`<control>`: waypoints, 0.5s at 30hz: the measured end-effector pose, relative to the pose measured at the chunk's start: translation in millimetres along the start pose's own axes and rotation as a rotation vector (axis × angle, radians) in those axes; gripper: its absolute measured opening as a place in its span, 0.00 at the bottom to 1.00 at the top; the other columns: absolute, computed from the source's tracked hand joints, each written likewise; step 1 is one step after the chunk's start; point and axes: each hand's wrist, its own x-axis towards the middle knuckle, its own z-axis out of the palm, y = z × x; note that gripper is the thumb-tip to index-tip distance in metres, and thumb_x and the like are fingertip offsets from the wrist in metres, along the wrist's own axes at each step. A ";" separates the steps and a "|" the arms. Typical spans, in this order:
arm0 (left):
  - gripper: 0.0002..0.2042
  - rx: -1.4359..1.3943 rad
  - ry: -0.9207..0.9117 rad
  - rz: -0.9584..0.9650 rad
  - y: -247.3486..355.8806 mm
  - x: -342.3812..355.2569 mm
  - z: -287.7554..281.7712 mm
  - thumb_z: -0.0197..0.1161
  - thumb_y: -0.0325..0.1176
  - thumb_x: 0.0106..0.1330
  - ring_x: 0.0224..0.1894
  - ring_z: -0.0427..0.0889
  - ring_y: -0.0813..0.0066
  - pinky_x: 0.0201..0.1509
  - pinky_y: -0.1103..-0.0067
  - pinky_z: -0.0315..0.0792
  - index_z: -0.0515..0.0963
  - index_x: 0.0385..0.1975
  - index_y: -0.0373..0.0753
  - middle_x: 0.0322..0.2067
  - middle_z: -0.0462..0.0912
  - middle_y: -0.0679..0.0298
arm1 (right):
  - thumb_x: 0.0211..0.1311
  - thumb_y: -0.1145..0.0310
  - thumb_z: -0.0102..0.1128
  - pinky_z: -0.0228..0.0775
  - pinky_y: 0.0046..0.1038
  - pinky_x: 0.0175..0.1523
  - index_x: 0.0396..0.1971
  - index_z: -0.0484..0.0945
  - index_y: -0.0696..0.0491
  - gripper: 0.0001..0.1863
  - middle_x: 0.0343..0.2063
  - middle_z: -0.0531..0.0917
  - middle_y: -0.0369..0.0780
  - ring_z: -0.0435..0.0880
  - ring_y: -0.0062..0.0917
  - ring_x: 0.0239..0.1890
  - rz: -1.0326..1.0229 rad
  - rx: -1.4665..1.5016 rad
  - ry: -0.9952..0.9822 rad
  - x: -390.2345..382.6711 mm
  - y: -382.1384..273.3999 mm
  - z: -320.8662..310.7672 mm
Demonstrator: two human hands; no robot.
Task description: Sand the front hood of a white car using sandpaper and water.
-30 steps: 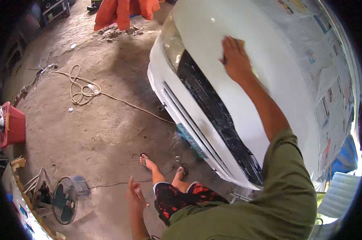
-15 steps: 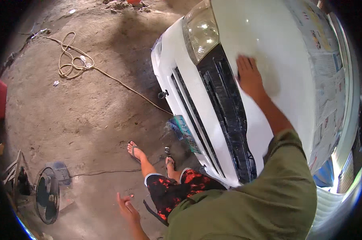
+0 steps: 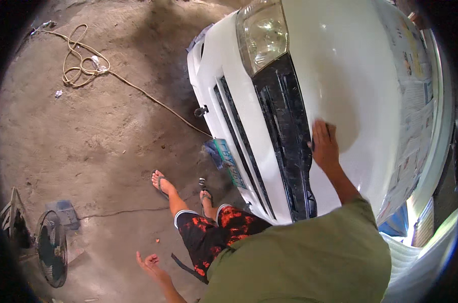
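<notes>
My right hand point(image 3: 324, 145) lies palm down on the white hood point(image 3: 360, 96) of a car, close beside the black grille point(image 3: 284, 116). Dark edges of a flat piece show at its fingers and thumb; the palm hides the rest, so its exact kind is unclear. Down at the lower left, my left hand point(image 3: 153, 266) hangs in the air away from the car. Its index finger points out, the other fingers are loosely bent, and nothing is in it.
Newspaper sheets point(image 3: 416, 116) cover the windshield side. A headlight point(image 3: 263, 38) sits beyond the grille. Beige cord point(image 3: 138, 95) runs over the dirt floor to the bumper point(image 3: 246, 121). A fan point(image 3: 52, 247) stands at lower left, with a thin cable point(image 3: 123, 214) nearby.
My right hand has slid nearer to me along the hood edge beside the grille, the dark piece still under it. My left hand stays raised off to the side. The view has shifted slightly.
</notes>
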 end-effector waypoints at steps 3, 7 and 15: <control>0.32 -0.004 -0.033 -0.055 -2.6 1.3 6.7 0.39 0.56 0.75 0.36 0.73 0.74 0.46 0.76 0.67 0.54 0.68 0.35 0.33 0.76 0.62 | 0.61 0.52 0.56 0.38 0.45 0.75 0.65 0.62 0.61 0.38 0.67 0.63 0.46 0.53 0.35 0.73 -0.059 -0.092 0.019 6.7 7.2 -3.9; 0.33 -0.059 -0.030 0.045 1.8 24.2 34.2 0.39 0.57 0.75 0.36 0.74 0.74 0.44 0.77 0.68 0.56 0.68 0.36 0.32 0.77 0.61 | 0.65 0.52 0.52 0.42 0.41 0.74 0.64 0.62 0.63 0.36 0.65 0.67 0.46 0.56 0.37 0.71 -0.063 -0.139 0.276 146.2 10.4 -36.4; 0.32 -0.201 0.124 -0.177 -89.6 -21.5 -7.7 0.39 0.58 0.74 0.32 0.74 0.75 0.40 0.78 0.67 0.57 0.67 0.38 0.30 0.78 0.62 | 0.60 0.48 0.56 0.40 0.46 0.74 0.65 0.63 0.60 0.39 0.67 0.63 0.45 0.55 0.37 0.72 -0.059 -0.119 0.014 -30.3 5.3 10.9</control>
